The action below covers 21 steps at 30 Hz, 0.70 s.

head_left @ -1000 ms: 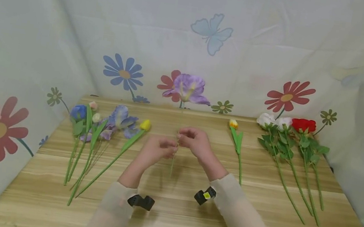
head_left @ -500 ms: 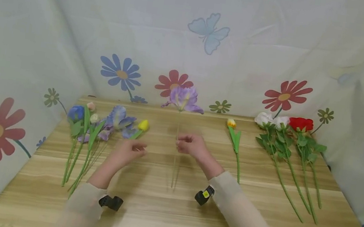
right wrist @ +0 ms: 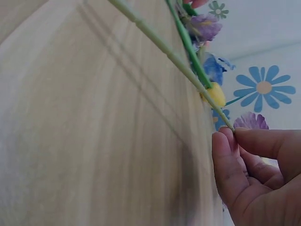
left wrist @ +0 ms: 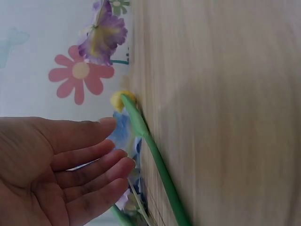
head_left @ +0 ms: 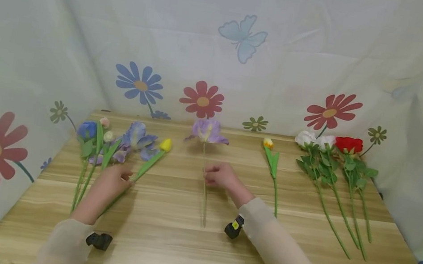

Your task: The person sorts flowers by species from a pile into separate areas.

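Observation:
My right hand (head_left: 226, 178) pinches the thin green stem of a purple iris (head_left: 208, 130) between thumb and fingertips, as the right wrist view shows at the stem (right wrist: 183, 68). The iris slants above the middle of the table with its bloom toward the back wall. Over on the left, my left hand (head_left: 107, 186) hovers beside the stem of a yellow tulip (head_left: 166, 145) lying on the table. In the left wrist view its fingers (left wrist: 89, 172) are loosely extended, apart from the tulip's green stem (left wrist: 162, 172), and hold nothing.
Left of the yellow tulip lie a blue flower (head_left: 87, 130), a blue-purple iris (head_left: 137, 136) and pale tulips (head_left: 108, 136). An orange-white tulip (head_left: 268, 143) lies right of centre. White roses (head_left: 305, 138) and a red rose (head_left: 349, 144) lie farther right. Patterned cloth (head_left: 161, 30) encloses the wooden table (head_left: 171, 248).
My left hand has let go of the purple iris stem and moved left to the yellow tulip. The iris has come down in my right hand, its bloom now lower.

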Each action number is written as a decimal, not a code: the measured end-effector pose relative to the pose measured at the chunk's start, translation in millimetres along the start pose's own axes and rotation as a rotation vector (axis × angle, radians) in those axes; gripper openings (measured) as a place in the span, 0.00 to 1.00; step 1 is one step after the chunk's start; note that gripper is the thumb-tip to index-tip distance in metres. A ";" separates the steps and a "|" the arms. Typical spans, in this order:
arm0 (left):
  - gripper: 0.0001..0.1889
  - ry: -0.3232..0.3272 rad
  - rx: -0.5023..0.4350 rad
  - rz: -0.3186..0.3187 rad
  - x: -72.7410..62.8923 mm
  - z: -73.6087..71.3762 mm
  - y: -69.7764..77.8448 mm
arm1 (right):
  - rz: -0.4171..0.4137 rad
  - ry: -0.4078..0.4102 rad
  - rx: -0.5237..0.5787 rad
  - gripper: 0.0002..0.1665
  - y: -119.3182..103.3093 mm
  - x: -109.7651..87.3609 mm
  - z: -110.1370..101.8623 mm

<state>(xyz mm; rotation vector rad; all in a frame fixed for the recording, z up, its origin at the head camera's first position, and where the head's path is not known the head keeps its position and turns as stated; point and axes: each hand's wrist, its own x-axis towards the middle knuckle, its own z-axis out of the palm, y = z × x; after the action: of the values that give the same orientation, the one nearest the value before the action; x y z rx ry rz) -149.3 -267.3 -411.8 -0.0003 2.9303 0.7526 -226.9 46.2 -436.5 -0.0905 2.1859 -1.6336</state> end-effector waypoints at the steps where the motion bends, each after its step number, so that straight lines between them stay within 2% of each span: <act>1: 0.20 -0.010 0.007 -0.011 -0.8 -0.3 -2.1 | 0.011 -0.001 0.002 0.17 1.4 1.0 0.4; 8: 0.17 -0.024 0.085 -0.035 -4.5 -1.5 -10.2 | 0.068 0.012 -0.006 0.16 8.7 6.1 2.7; 14: 0.13 -0.089 0.109 -0.074 -6.2 -2.3 -14.6 | 0.082 0.015 -0.012 0.16 12.5 8.5 4.7; 18: 0.11 -0.106 0.130 -0.062 -7.6 -2.8 -14.9 | 0.082 0.015 -0.016 0.15 13.3 9.9 5.1; 21: 0.09 -0.095 0.151 -0.052 -7.1 -3.1 -15.0 | 0.073 0.015 -0.029 0.14 13.1 10.9 5.7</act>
<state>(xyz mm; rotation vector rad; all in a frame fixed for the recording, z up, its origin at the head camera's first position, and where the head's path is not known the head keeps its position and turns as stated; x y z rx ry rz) -142.1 -282.1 -415.5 -0.0258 2.8758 0.5083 -232.4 42.0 -453.1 -0.0065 2.1982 -1.5680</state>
